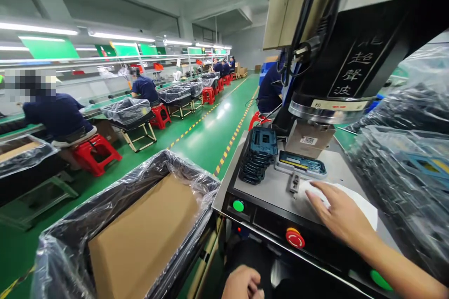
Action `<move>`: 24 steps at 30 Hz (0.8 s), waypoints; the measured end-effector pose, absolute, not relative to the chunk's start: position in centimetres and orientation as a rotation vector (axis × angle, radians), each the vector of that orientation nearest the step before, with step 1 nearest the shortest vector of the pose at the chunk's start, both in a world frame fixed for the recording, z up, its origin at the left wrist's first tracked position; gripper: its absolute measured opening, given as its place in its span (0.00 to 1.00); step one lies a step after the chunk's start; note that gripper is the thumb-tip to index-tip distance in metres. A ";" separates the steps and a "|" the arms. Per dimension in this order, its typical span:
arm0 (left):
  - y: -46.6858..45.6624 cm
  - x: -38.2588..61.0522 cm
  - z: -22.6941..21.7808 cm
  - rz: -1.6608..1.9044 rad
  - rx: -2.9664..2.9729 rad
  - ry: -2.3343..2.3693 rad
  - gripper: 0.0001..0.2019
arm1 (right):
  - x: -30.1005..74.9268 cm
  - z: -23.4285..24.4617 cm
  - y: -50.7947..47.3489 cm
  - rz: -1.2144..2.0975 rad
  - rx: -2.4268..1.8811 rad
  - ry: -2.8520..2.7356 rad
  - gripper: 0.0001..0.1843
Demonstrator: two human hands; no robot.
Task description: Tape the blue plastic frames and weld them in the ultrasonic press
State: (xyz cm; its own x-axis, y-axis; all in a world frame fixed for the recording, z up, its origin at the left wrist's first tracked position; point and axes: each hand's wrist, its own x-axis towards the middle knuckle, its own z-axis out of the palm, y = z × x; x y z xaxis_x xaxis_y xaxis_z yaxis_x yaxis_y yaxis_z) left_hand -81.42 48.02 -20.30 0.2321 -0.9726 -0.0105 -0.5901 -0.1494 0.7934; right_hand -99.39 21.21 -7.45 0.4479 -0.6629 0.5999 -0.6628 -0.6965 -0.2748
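My right hand (pixel 338 215) lies on a white sheet (pixel 363 203) on the grey table of an ultrasonic welding machine (pixel 354 56), fingers spread flat and holding nothing. Just ahead of it sits a flat blue part (pixel 301 164) under the machine's square horn (pixel 308 139). A leaning stack of dark blue frames (pixel 257 159) stands to the left of that part. My left hand (pixel 242 284) is low at the bottom edge, below the machine's front panel, its fingers curled in; what they hold, if anything, is hidden.
The panel carries a green button (pixel 238 205), a red stop button (pixel 295 238) and another green button (pixel 380 280). A plastic-lined bin with cardboard (pixel 143 233) stands at my left. Bagged trays (pixel 403 168) pile up on the right. Seated workers on red stools (pixel 94 152) line the green aisle.
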 end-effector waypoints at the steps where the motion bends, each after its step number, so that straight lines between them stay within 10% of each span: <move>1: 47.8 -80.9 -19.6 -0.632 1.833 -1.421 0.15 | -100.3 -8.0 22.8 -1.123 -2.717 1.157 0.23; 9: 41.2 -76.3 -12.8 0.112 1.781 -1.657 0.30 | -106.6 -13.8 28.7 -1.205 -2.866 1.390 0.38; 24: 37.1 -70.9 -9.9 0.071 1.707 -1.961 0.24 | -111.1 -15.2 26.9 -1.042 -2.792 1.082 0.33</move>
